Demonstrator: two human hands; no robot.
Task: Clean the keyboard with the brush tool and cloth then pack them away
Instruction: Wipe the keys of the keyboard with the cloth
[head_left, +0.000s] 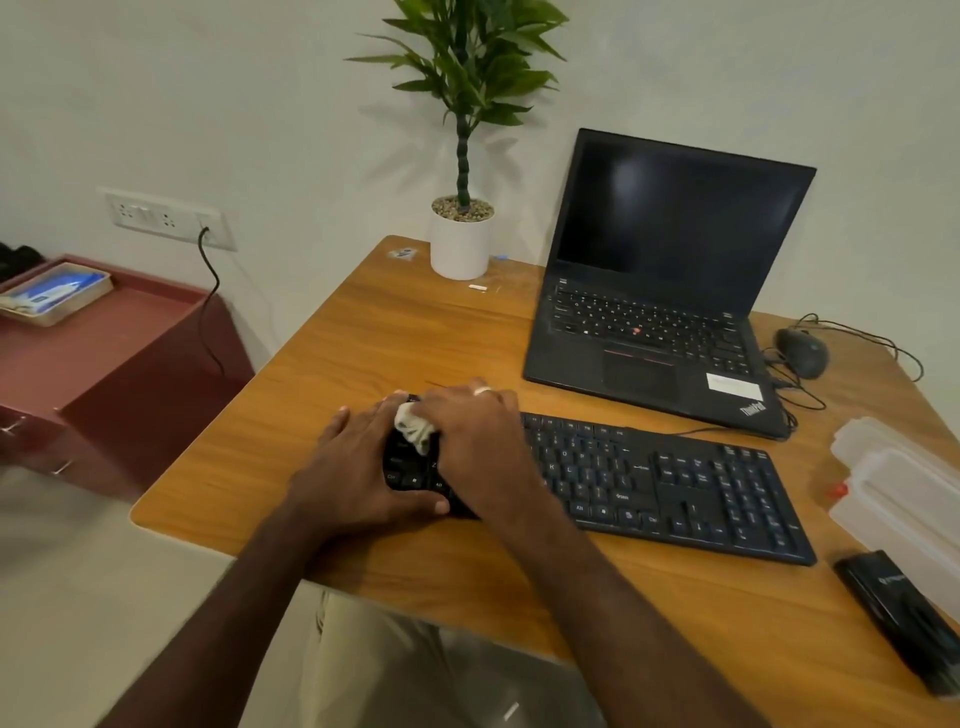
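A black keyboard (665, 483) lies across the wooden table (395, 332) in front of me. My right hand (475, 434) presses a bunched white cloth (414, 427) onto the keyboard's left end, fingers curled over it. My left hand (358, 465) rests flat on the keyboard's left edge, with its thumb along the front side. At the table's right front edge lies a long black tool case (904, 618). The brush itself I cannot make out.
An open black laptop (670, 291) stands behind the keyboard, with a wired mouse (802, 353) to its right. A potted plant (461, 239) stands at the back. A translucent plastic box (904, 488) sits at the right edge. A maroon cabinet (114, 364) stands to the left.
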